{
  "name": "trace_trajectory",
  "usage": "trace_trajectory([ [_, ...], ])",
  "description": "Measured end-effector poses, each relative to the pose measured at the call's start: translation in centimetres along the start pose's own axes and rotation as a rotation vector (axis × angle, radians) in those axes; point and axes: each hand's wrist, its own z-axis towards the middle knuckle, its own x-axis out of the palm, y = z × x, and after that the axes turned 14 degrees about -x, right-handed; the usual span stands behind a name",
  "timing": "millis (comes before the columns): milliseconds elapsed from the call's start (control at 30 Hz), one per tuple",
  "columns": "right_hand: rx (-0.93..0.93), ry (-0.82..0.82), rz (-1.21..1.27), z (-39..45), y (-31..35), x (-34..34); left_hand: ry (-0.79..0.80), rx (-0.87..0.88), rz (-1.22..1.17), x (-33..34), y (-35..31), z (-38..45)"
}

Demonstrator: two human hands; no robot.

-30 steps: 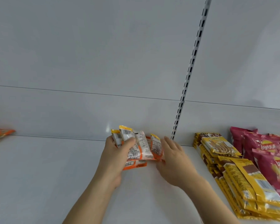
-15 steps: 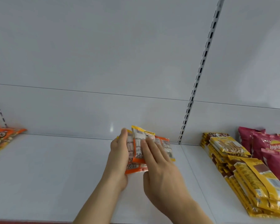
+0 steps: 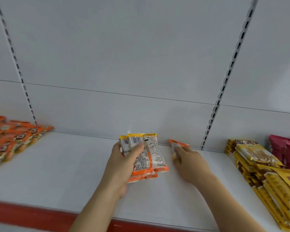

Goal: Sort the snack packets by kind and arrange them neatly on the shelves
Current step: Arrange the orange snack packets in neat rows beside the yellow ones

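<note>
My left hand [image 3: 124,166] grips a fanned bundle of orange-and-white snack packets [image 3: 151,156] just above the middle of the white shelf [image 3: 57,173]. Their printed backs and barcodes face me. My right hand [image 3: 189,163] holds one single orange packet [image 3: 176,147] of the same kind to the right of the bundle, near the shelf's back wall. Whether that packet touches the shelf, I cannot tell.
A spread of orange packets [image 3: 10,139] lies at the shelf's far left. Stacked yellow packets [image 3: 261,166] and pink crisp bags [image 3: 288,153] fill the right end. Slotted uprights [image 3: 224,84] run up the back wall. A red strip [image 3: 32,215] edges the shelf front.
My right hand has drawn one orange packet out of the bundle and moved it to the right. My left hand keeps hold of the others. The view has shifted left and down.
</note>
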Motion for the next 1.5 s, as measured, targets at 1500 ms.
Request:
trace_trajectory([
  [1500, -0.501, -0.413, 1.308, 2.7, 36.9, -1.0, 0.049, 0.0, 0.023, -30.4, -12.1, -0.4],
])
